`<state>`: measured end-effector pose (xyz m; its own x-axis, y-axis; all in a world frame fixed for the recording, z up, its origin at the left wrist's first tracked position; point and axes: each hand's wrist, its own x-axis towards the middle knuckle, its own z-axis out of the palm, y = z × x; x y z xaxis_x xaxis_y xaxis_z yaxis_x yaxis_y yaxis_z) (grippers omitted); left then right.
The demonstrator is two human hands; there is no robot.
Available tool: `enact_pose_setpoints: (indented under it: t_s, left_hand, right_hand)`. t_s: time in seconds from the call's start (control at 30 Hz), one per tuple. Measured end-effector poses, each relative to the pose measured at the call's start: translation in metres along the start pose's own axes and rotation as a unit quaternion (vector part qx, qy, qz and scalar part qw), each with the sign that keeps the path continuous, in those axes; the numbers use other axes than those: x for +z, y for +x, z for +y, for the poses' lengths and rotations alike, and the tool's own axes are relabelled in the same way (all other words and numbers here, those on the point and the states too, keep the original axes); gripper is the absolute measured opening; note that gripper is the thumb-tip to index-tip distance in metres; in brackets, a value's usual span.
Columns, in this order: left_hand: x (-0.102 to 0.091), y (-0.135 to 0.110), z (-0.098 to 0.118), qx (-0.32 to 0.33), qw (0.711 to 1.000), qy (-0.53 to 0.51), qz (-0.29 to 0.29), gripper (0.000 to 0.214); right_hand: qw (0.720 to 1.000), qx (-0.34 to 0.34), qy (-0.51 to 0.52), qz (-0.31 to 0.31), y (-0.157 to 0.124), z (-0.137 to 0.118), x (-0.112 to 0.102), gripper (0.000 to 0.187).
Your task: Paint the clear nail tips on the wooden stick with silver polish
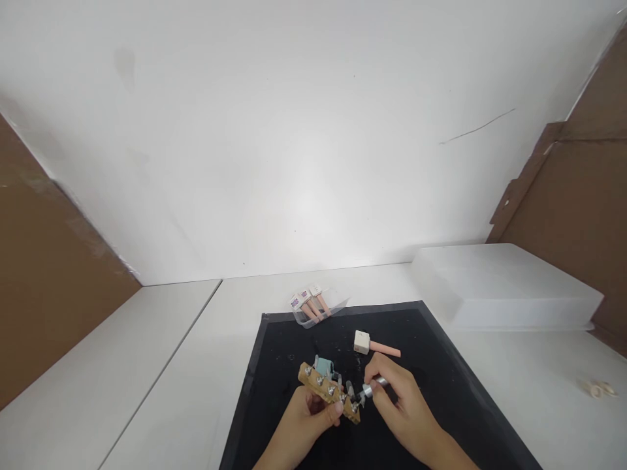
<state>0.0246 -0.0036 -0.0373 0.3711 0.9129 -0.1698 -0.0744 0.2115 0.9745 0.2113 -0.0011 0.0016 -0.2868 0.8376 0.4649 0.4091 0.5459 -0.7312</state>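
My left hand (311, 418) is closed around a light-brown strip (321, 385), tilted down to the right, with a row of shiny metal knobs along it. Small translucent pieces that look like nail tips (349, 390) stick up behind the strip. In my right hand (399, 401), thumb and fingers pinch a slim silver tool (368, 390). Its dark tip is close to the strip's right end; whether it touches I cannot tell. A pale teal object (324, 366) shows just behind the strip, partly hidden.
A white square bottle (362, 342) with a long pink cap lies on the black mat (289, 343). Several similar bottles rest in a clear tray (336, 301) at the mat's far edge. At right are a white translucent box (519, 287) and small beige loops (595, 390).
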Motion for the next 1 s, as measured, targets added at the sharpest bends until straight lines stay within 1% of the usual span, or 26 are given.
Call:
enact_pose_setpoints:
  t_s: [0.2,0.43,0.67,1.0]
  left_hand:
    - [0.0030,-0.0003,0.0036,0.005,1.000,-0.010,-0.018,0.032]
    - [0.0030,0.0013,0.0028,0.001,1.000,-0.009,-0.011,0.032]
    - [0.0009,0.0032,-0.0014,0.012,1.000,0.002,-0.018,0.029]
    - [0.0000,0.0024,-0.0004,0.010,1.000,0.021,-0.003,0.033]
  right_hand:
    - [0.999,-0.024,-0.041,-0.008,-0.0012,0.0026,0.0008,0.015]
    - [0.995,-0.056,-0.086,-0.003,-0.0015,0.0037,0.0024,0.015]
    - [0.992,-0.061,-0.106,-0.006,-0.0033,0.0043,0.0039,0.016]
    - [0.989,-0.068,-0.128,-0.010,-0.0003,0.0025,0.0035,0.018]
